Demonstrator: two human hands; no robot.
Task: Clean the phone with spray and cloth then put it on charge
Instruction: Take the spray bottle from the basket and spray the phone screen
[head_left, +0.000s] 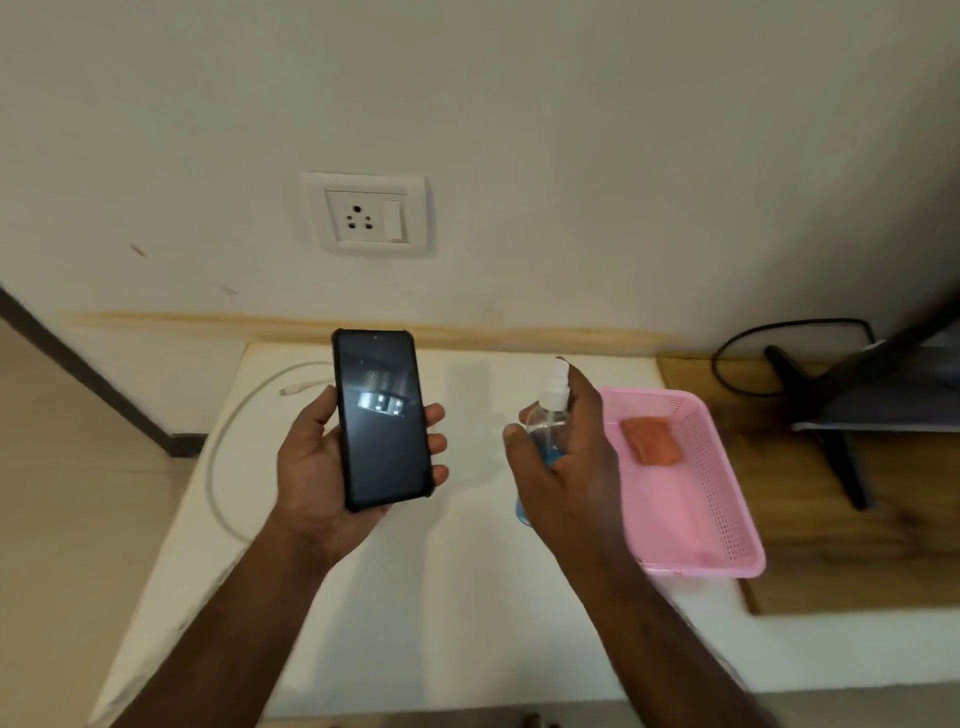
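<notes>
Two hands up, L hand (332, 462) fingers wrapped round phone (382, 418), R hand (566, 457) fingers gripping spray bottle (548, 415)

A home room, by the look of it. A plain painted wall carries a domestic socket with switch (370, 215) at twelve o'clock. At three o'clock, a dark screen's stand (821, 431) rests on a wooden top (841, 561).

A pink perforated basket (727, 467) is located just to the right of the right-hand fingers (584, 395), set partly on a white table top (441, 623) and partly on a wooden board (831, 561). Farther right of those fingers, a black monitor stand (831, 447) is placed on the board, and a black cable (727, 343) is looped behind it against the wall (571, 130).
</notes>
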